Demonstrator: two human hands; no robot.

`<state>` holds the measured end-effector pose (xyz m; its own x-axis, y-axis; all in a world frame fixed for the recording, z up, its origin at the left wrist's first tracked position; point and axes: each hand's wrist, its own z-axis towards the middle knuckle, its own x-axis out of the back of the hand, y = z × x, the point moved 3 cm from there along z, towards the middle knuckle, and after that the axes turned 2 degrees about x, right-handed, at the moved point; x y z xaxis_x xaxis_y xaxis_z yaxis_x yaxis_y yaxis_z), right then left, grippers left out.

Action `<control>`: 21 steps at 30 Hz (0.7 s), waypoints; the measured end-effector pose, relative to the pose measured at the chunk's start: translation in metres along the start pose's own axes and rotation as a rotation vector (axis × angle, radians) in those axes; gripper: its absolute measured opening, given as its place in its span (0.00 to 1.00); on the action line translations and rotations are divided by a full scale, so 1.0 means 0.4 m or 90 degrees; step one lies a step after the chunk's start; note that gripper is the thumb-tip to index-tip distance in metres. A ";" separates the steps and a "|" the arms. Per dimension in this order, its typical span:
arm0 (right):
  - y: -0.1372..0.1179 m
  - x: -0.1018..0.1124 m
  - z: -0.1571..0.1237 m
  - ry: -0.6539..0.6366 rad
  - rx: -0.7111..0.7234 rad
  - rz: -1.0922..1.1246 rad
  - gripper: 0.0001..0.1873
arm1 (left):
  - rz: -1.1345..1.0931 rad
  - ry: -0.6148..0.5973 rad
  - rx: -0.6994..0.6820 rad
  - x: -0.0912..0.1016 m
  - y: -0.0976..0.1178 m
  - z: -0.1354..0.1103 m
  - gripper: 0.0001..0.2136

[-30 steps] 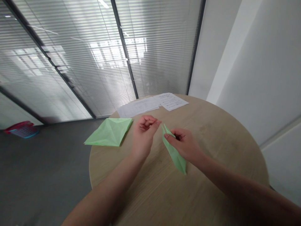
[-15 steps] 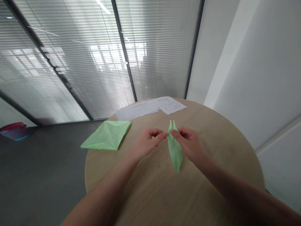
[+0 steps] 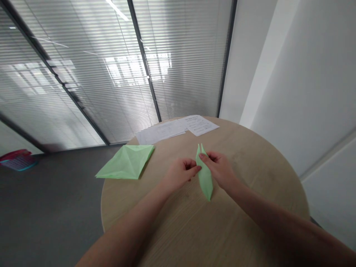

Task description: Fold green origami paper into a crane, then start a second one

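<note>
Two sides of the folded green paper are seemingly being steadied: the left hand, previously nearer its tips, is pinching its left edge, the right hand gripping opposite.

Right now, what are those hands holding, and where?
The narrow folded green paper: the right grip holds it just below its two points, the left grip at its left edge.

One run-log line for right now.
left hand: touching folded green paper | right hand: gripping it | wider green sheet: overhanging table
</note>
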<state>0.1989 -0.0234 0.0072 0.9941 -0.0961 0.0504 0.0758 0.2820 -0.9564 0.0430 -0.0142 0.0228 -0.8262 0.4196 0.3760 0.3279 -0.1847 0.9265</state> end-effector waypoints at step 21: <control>0.049 -0.035 -0.002 -0.102 -0.219 0.176 0.22 | -0.103 0.079 0.066 0.036 -0.059 0.034 0.12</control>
<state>0.1866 -0.0174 -0.0127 0.9750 0.0941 -0.2015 -0.1965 -0.0598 -0.9787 0.0298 0.0082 0.0066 -0.9197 0.3228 0.2236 0.2268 -0.0281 0.9735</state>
